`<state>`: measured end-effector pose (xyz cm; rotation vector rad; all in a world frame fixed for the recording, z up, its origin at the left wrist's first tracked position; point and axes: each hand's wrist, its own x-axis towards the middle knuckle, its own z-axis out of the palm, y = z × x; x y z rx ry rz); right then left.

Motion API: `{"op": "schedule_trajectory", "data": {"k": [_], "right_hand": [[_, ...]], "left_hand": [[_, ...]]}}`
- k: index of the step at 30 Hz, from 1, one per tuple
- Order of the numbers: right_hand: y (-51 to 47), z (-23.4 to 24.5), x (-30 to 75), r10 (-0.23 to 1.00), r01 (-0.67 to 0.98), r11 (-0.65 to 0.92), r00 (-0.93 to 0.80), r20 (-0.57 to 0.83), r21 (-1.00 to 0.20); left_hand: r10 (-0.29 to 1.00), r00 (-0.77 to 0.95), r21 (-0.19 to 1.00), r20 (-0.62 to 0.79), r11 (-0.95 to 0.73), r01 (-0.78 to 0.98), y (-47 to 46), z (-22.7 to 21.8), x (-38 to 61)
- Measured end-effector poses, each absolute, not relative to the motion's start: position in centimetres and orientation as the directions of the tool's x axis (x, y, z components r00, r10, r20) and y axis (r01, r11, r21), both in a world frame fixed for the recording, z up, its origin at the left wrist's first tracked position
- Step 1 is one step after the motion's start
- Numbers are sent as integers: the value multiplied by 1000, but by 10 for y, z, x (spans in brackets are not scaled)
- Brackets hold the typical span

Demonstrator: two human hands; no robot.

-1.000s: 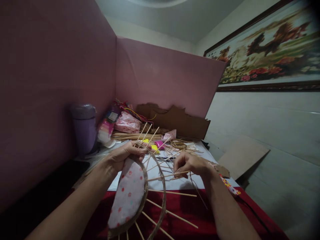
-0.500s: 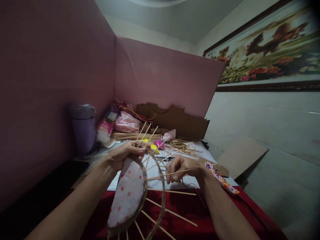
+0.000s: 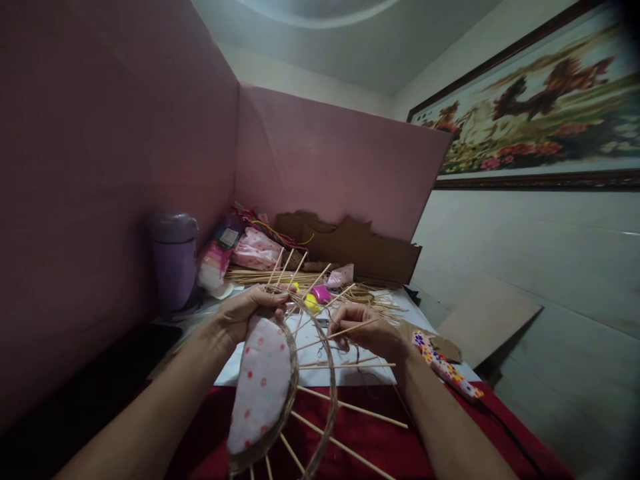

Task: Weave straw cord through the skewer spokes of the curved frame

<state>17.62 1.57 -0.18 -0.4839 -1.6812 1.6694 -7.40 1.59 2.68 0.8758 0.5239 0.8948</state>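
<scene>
My left hand grips the upper end of a half-round craft piece, fingers closed on its rim. The piece has a white fabric panel with small red dots, edged in brown twine. Thin wooden sticks fan out from that edge and cross a second, outer twine-wrapped ring. At the outer ring's right side, my right hand is closed in a pinch beside one stick. A thin brown strand of twine hangs below its fingers; the fingertips are partly hidden.
On the table stand a purple tumbler, a bundle of sticks, pink and yellow packets and dotted fabric. Torn cardboard leans behind. A flower-patterned tool with a black cable lies beside my right forearm.
The craft piece has shifted slightly right in view and turned a little, its sticks pointing differently. My right hand has risen slightly along the outer ring. My left hand keeps its hold.
</scene>
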Motion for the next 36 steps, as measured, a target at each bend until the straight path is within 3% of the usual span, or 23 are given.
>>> {"op": "schedule_trajectory", "data": {"k": [8, 19, 36], "right_hand": [[17, -7, 168, 743, -177, 165, -624, 241, -970], [15, -14, 159, 778, -241, -106, -625, 71, -965], [13, -17, 160, 733, -136, -83, -679, 32, -987]], "left_hand": [[848, 524, 838, -77, 340, -427, 17, 23, -69], [860, 500, 846, -104, 341, -409, 22, 17, -68], [861, 494, 886, -121, 318, -338, 17, 17, -64]]}}
